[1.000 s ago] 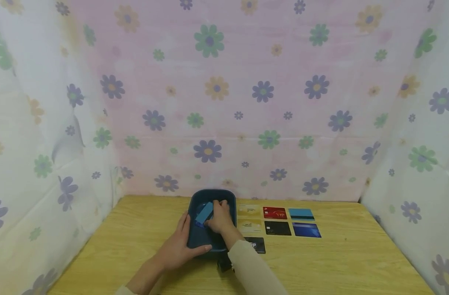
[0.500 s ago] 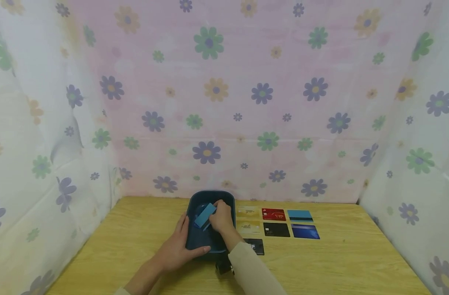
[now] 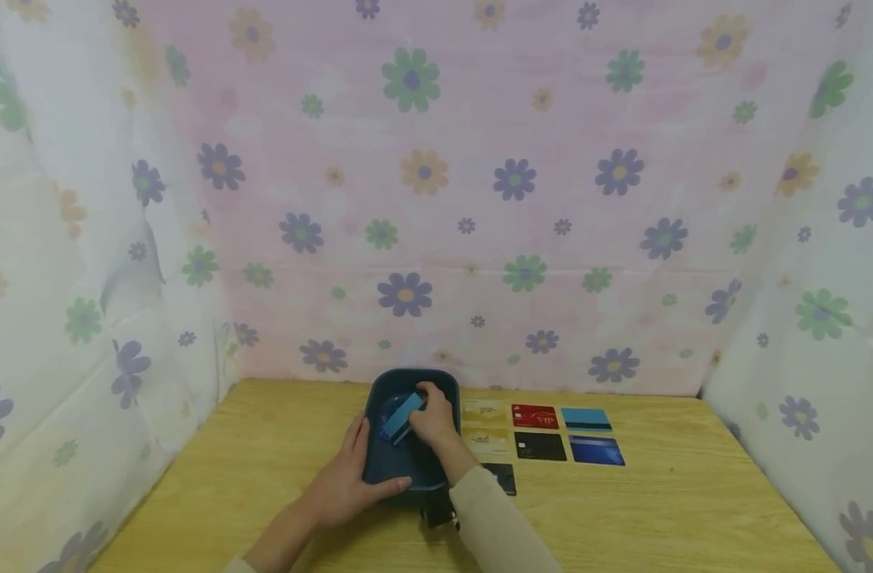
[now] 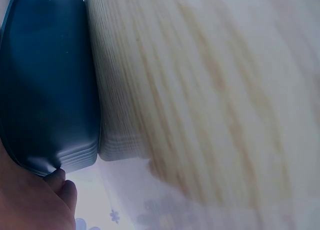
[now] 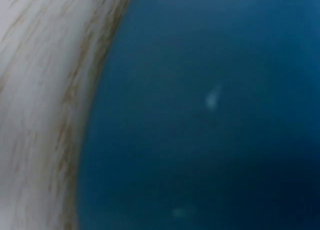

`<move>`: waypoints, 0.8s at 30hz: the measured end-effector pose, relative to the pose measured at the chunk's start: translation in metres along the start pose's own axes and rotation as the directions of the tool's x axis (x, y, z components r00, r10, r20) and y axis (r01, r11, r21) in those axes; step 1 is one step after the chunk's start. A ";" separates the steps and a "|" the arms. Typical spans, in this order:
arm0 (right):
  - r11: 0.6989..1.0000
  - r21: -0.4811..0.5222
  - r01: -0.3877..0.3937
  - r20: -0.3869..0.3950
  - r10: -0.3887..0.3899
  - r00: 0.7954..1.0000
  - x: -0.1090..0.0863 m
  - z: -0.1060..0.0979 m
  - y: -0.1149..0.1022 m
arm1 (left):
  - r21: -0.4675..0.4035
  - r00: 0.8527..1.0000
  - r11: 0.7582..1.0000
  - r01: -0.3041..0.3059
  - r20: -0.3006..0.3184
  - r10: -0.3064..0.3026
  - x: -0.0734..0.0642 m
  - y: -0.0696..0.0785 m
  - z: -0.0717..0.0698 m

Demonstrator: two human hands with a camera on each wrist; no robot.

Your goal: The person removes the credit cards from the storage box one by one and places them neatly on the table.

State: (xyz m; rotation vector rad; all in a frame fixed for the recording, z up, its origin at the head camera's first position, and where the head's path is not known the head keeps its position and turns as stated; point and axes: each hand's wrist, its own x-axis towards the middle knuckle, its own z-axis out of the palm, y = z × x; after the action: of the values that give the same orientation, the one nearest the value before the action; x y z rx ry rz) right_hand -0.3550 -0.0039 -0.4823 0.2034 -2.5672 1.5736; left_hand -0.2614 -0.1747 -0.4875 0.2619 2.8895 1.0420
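A deep dark-blue plastic bin (image 3: 400, 469) stands on the wooden table. My left hand (image 3: 339, 481) holds it at the near left corner, thumb along the near rim and fingers along the left side. In the left wrist view, the fingertips (image 4: 67, 190) of that hand wrap the bin's lower corner. My right hand (image 3: 432, 415) reaches inside the bin and pinches a light-blue card (image 3: 405, 415) with a dark stripe, held tilted. Below it shows part of another blue card, mostly hidden. Only the bin's blurred blue wall (image 5: 200, 115) fills most of the right wrist view.
Right of the bin, cards lie in rows: two gold cards (image 3: 483, 441), a red VIP card (image 3: 535, 416), a black card (image 3: 540, 446), a light-blue striped card (image 3: 586, 419) and a dark-blue card (image 3: 597, 450). Another black card (image 3: 505, 477) lies partly behind the right sleeve. Flowered cloth surrounds the table.
The light-blue card has turned and shifted slightly right in my right hand, its dark stripe now facing nearer. My left hand and the bin stay put.
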 end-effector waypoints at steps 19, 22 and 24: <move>0.998 0.032 -0.062 -0.077 0.064 0.995 0.000 0.001 -0.003 | 0.009 1.000 1.000 -0.004 -0.001 0.004 -0.002 0.001 0.001; 1.000 0.013 -0.024 -0.107 0.025 0.994 0.002 0.001 -0.004 | 0.008 1.000 1.000 -0.002 0.003 0.002 -0.001 0.001 0.000; 1.000 0.010 0.002 -0.125 -0.001 0.992 0.003 0.001 -0.006 | 0.009 1.000 1.000 -0.001 0.003 0.001 -0.001 0.001 -0.001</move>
State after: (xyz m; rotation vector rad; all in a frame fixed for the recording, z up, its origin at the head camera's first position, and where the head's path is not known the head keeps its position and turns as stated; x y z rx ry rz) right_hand -0.3569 -0.0073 -0.4770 0.1041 -2.4641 1.5468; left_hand -0.2605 -0.1746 -0.4864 0.2654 2.8929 1.0279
